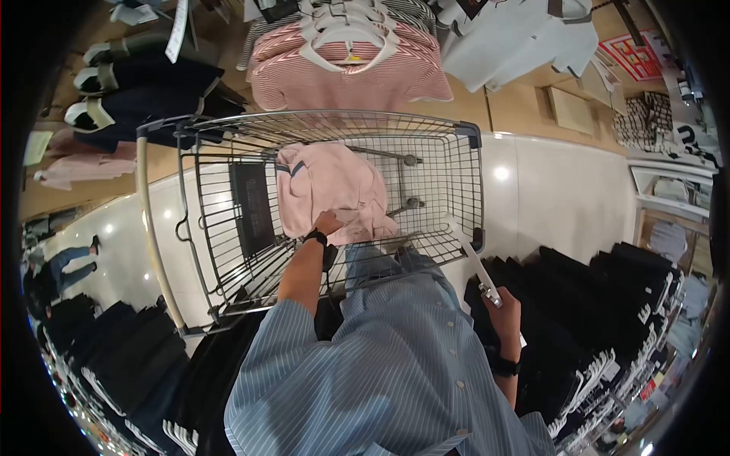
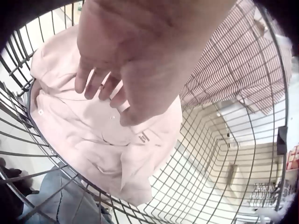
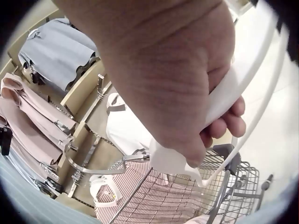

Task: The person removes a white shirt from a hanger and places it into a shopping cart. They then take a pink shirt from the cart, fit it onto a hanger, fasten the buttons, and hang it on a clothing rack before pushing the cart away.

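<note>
A pale pink garment (image 1: 334, 178) lies bunched in the wire shopping cart (image 1: 482, 197), toward its handle end. Over its near side is my left hand (image 1: 328, 222), a dark band at the wrist. The left wrist view shows the fingers (image 2: 93, 84) loosely bent, tips right at the cloth, with small dark print on the garment nearby. My right hand (image 1: 507, 318) is outside the cart, gripping a white hanger (image 1: 477, 267). In the right wrist view the fingers curl round the hanger (image 3: 245, 74), which has a metal hook and carries no garment.
Striped red-and-white shirts (image 1: 350, 72) hang beyond the cart, with a pale shirt (image 1: 525, 45) beside them. Racks of black clothes (image 1: 563, 334) stand close on both near sides. A dark panel (image 1: 252, 209) is fixed inside the cart. Another person (image 1: 57, 277) is at far left.
</note>
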`<move>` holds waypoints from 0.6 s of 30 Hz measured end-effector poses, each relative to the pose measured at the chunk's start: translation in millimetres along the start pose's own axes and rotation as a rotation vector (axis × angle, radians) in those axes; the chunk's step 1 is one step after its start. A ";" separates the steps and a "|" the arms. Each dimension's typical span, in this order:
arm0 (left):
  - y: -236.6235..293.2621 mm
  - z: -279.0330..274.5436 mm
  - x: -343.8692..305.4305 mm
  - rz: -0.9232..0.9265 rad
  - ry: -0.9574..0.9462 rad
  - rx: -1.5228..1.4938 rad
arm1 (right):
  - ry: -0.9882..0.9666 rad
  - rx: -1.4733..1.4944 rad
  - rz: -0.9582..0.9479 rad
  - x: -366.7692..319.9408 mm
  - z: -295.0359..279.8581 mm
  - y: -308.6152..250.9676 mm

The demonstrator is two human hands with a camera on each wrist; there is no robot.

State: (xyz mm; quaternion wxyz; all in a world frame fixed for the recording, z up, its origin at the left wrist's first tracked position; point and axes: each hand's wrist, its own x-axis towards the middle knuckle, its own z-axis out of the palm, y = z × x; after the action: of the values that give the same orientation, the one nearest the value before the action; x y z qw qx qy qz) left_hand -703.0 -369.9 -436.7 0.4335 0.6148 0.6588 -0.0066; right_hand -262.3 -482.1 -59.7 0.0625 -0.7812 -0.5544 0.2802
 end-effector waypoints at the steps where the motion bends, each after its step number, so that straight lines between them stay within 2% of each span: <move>1: 27.2 -13.2 -5.2 -0.026 -0.047 0.065 | 0.006 -0.013 0.019 -3.8 0.5 -2.1; 4: 21.3 18.0 18.5 -0.111 -0.098 0.072 | 0.013 -0.038 0.065 -15.4 0.9 -9.8; 7: -1.4 54.9 34.9 -0.039 -0.127 0.023 | 0.014 -0.014 0.101 -27.9 -0.5 -26.4; 10: 9.9 42.6 32.2 -0.154 -0.406 0.253 | 0.026 -0.031 0.108 -40.0 1.1 -28.7; 13: 33.1 19.8 4.5 -0.223 -0.117 0.435 | 0.010 -0.026 0.115 -49.6 -2.1 -36.5; 16: 36.7 1.1 5.4 -0.219 -0.385 0.532 | 0.019 0.015 0.168 -55.9 -1.4 -35.8; 17: 36.4 -2.3 4.2 -0.243 -0.354 0.406 | 0.025 0.015 0.170 -56.3 -1.4 -34.9; 18: 23.3 8.4 5.9 -0.175 -0.322 0.242 | 0.029 0.016 0.169 -56.7 -1.9 -33.7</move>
State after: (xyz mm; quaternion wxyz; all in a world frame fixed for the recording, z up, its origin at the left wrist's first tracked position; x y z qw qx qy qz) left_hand -678.5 -364.0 -433.1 0.4540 0.5936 0.6265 -0.2213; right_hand -302.3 -520.1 -23.4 0.0527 -0.8286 -0.4834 0.2775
